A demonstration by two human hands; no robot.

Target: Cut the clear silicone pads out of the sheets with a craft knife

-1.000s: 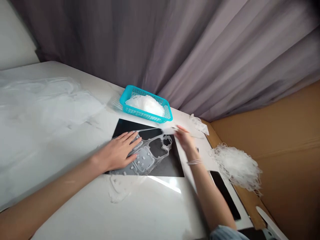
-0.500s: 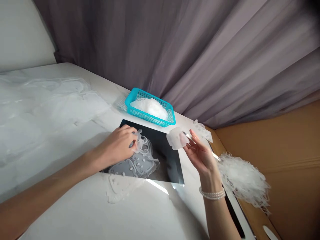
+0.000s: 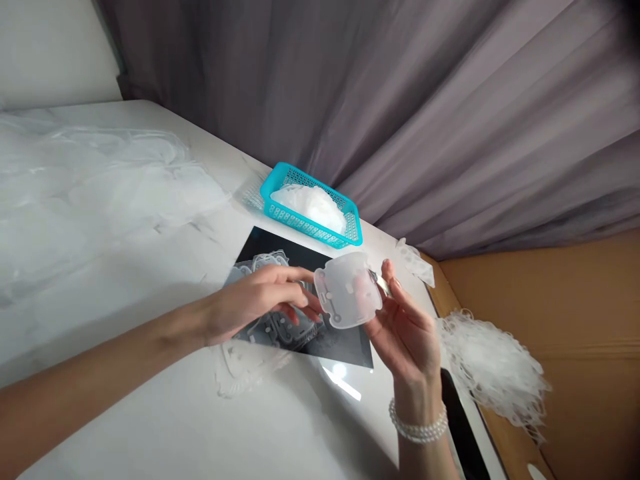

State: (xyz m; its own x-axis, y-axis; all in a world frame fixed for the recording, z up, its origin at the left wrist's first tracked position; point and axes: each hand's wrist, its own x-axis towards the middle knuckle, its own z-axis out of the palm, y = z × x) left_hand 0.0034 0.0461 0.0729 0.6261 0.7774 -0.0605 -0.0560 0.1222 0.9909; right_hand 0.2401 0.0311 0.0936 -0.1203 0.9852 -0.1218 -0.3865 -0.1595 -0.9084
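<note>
My right hand (image 3: 403, 327) is closed around a thin, translucent, soft-looking molded piece (image 3: 345, 297) with a notched, rounded outline. A slim metallic tool (image 3: 381, 283) is pinched in the same hand, its tip by the piece's right edge; its exact kind is not clear. My left hand (image 3: 280, 293) has its fingers apart and holds nothing. Its index fingertip is at the piece's left edge, and I cannot tell if they touch. Beneath it, clear molded sheets (image 3: 295, 330) lie on a black mat (image 3: 350, 343), partly hidden by the hand.
A blue perforated basket (image 3: 313, 230) with white pieces stands behind the mat. Large translucent sheets (image 3: 110, 180) spread over the left of the white table (image 3: 300, 427). A heap of stringy clear scraps (image 3: 495, 367) lies at the right edge, near a brown panel (image 3: 575, 287).
My left hand has let go of the clear scraps on the mat and moved right, toward the piece. My right hand has turned the piece to show more of its face.
</note>
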